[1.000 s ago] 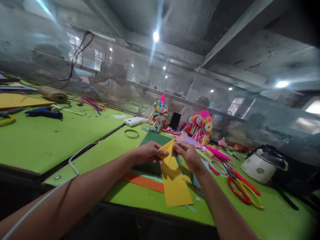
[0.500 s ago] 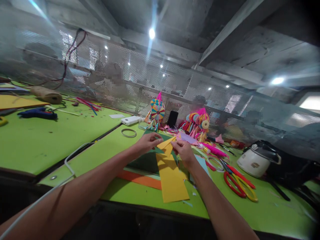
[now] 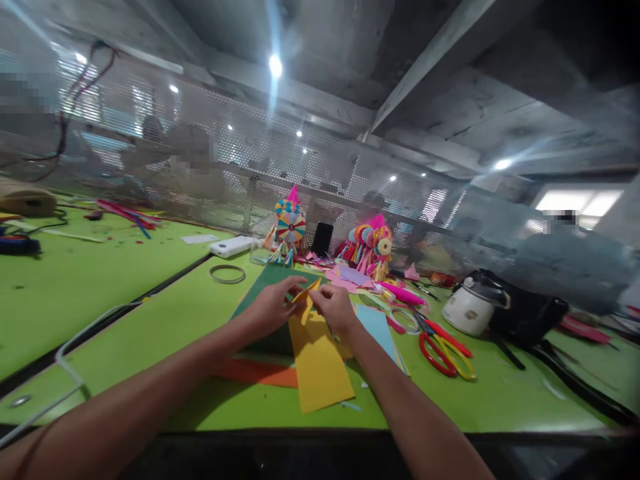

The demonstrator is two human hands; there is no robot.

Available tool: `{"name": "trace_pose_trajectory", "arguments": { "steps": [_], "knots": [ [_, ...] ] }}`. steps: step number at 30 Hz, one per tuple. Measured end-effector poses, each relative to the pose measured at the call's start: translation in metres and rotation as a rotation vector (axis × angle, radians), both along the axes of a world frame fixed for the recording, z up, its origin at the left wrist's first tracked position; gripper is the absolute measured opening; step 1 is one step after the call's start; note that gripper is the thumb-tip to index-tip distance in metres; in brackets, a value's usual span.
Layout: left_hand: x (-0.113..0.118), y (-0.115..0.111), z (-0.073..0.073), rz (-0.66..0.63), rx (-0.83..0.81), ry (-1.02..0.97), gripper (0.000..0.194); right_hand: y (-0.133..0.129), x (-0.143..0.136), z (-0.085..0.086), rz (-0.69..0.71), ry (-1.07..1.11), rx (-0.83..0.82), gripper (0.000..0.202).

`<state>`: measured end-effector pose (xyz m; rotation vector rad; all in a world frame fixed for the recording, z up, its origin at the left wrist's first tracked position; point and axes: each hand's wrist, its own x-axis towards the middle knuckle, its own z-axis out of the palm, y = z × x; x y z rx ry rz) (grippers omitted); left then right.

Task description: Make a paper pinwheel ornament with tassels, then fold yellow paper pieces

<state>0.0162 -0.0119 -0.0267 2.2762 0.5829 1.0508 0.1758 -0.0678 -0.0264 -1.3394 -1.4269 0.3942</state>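
A small folded piece of yellow paper (image 3: 309,299) is held up between my two hands over the table. My left hand (image 3: 274,303) pinches its left side, with the fingers curled round the edge. On the other side, the fingertips of my right hand (image 3: 336,307) grip the paper close to its top corner. Just under the hands lies a long yellow paper strip (image 3: 325,373), pointing toward the table's front edge. It rests partly on a dark green sheet (image 3: 273,275). An orange paper strip (image 3: 265,372) shows beneath my left forearm.
Large scissors (image 3: 445,350) with red and yellow handles lie to the right, near a white pot-like appliance (image 3: 469,312). Tasselled paper ornaments (image 3: 291,228) and a phone (image 3: 323,238) stand behind. A tape ring (image 3: 227,273) and a white cable (image 3: 65,360) are on the left.
The view has swung to the right. My hands have come closer together, and the folded yellow paper has been turned from a spread face to a steeper, narrower angle.
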Motion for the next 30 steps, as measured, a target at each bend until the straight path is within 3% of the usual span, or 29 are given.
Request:
{"name": "trace_pose_trajectory", "arguments": {
  "steps": [3, 6, 10, 14, 16, 18, 22, 27, 30],
  "knots": [
    [0.002, -0.006, 0.001, -0.014, 0.074, 0.026, 0.025, 0.001, -0.002, 0.000, -0.078, 0.015, 0.010, 0.030],
    [0.005, -0.015, 0.005, -0.026, 0.017, 0.058, 0.023, -0.001, -0.006, 0.004, -0.122, 0.037, 0.032, 0.031],
    [0.007, -0.017, 0.009, -0.086, -0.176, -0.013, 0.025, -0.007, -0.013, 0.008, -0.073, 0.080, 0.052, 0.036],
    [0.008, -0.004, 0.006, -0.182, -0.441, -0.203, 0.034, -0.008, -0.020, 0.009, 0.111, 0.218, 0.051, 0.039],
    [0.007, 0.003, 0.007, -0.125, -0.572, -0.286, 0.040, -0.007, -0.019, 0.009, 0.178, 0.287, 0.050, 0.039],
    [0.002, 0.009, 0.010, -0.021, -0.670, -0.347, 0.046, -0.005, -0.013, 0.011, 0.145, 0.285, 0.061, 0.039],
    [-0.013, 0.022, 0.018, 0.133, -0.766, -0.423, 0.049, 0.001, 0.030, 0.016, -0.179, 0.103, 0.049, 0.039],
    [-0.023, 0.035, 0.018, 0.193, -0.762, -0.458, 0.044, -0.003, 0.119, 0.017, -0.333, -0.128, -0.150, 0.024],
    [-0.021, 0.039, 0.014, 0.186, -0.752, -0.454, 0.043, -0.017, 0.158, 0.013, -0.374, -0.329, -0.335, 0.030]
  ]
}}
